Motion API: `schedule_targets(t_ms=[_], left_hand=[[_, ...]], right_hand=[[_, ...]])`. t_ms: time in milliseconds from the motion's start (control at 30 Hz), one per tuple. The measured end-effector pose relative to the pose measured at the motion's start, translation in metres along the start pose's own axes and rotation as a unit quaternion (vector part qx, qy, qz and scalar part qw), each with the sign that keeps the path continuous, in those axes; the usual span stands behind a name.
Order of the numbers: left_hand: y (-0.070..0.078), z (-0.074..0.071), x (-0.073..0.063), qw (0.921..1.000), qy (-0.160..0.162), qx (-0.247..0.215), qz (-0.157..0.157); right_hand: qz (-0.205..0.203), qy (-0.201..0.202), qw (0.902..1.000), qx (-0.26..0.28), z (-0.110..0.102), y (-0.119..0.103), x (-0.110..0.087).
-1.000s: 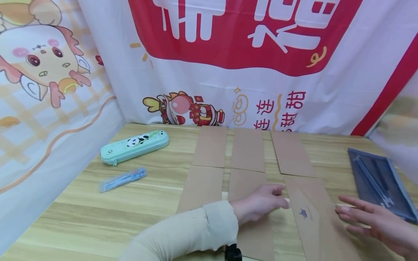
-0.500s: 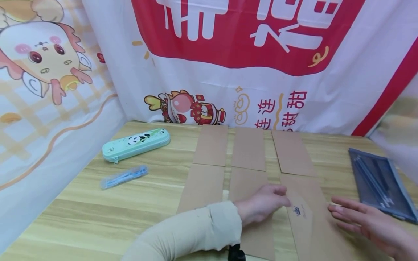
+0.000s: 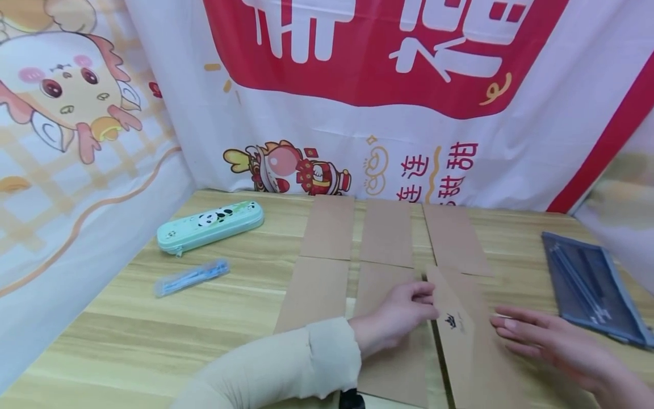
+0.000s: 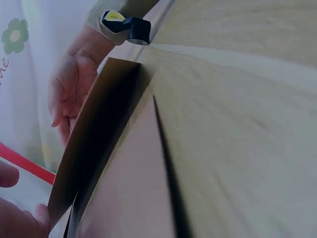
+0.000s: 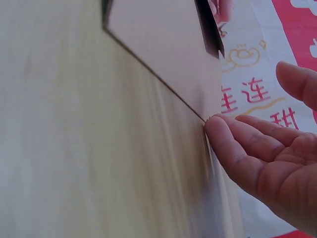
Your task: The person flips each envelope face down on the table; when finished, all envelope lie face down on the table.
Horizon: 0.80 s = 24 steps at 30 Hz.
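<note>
A brown kraft-paper envelope (image 3: 467, 341) with a pointed flap and a small crown print lies between my hands in the head view. Its left long edge is raised, with a dark gap beneath. My left hand (image 3: 395, 315) pinches that edge near the far end, its fingertips (image 4: 42, 214) right at the paper in the left wrist view. Along the opposite edge rests my right hand (image 3: 549, 341), fingers fairly straight. Those fingertips (image 5: 215, 126) meet the paper's edge in the right wrist view, while the thumb stands apart.
Several more brown paper pieces, such as the far right one (image 3: 455, 238), lie in rows on the wooden table (image 3: 153, 341). A mint panda pencil case (image 3: 209, 227) and a clear case of blue items (image 3: 191, 278) are left. A dark mesh pouch (image 3: 595, 289) sits right.
The crown-printed envelope has shifted left and its left edge has come up. My left hand has closed on that edge, and my right hand has followed it leftward.
</note>
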<state>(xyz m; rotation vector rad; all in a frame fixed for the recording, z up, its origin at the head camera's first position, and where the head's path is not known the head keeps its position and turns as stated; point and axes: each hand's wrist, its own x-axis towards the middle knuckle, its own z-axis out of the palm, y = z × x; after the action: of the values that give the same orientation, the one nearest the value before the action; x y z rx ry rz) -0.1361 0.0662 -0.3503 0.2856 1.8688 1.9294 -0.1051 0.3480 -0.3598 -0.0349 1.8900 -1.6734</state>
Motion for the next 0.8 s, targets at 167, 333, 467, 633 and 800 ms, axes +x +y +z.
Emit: schedule_targets(t_ms=[167, 333, 467, 633, 800], left_hand=[[0.000, -0.011, -0.007, 0.9989, 0.010, 0.041, 0.022], [0.000, -0.018, -0.008, 0.9990, 0.017, 0.022, 0.036], [0.004, -0.020, -0.007, 0.9984, 0.022, 0.011, 0.050], [0.009, -0.019, -0.008, 0.9966, 0.013, 0.032, 0.074], [0.015, -0.014, -0.009, 0.9906, 0.012, 0.064, 0.120]], right_hand=[[-0.030, -0.024, 0.9991, 0.020, 0.010, -0.003, 0.009], [-0.044, -0.012, 0.9989, 0.013, 0.022, -0.007, 0.017], [-0.057, -0.009, 0.9983, 0.010, 0.028, -0.008, 0.023], [-0.086, -0.036, 0.9955, 0.019, 0.031, -0.007, 0.028], [-0.092, -0.041, 0.9947, 0.019, 0.035, -0.008, 0.032]])
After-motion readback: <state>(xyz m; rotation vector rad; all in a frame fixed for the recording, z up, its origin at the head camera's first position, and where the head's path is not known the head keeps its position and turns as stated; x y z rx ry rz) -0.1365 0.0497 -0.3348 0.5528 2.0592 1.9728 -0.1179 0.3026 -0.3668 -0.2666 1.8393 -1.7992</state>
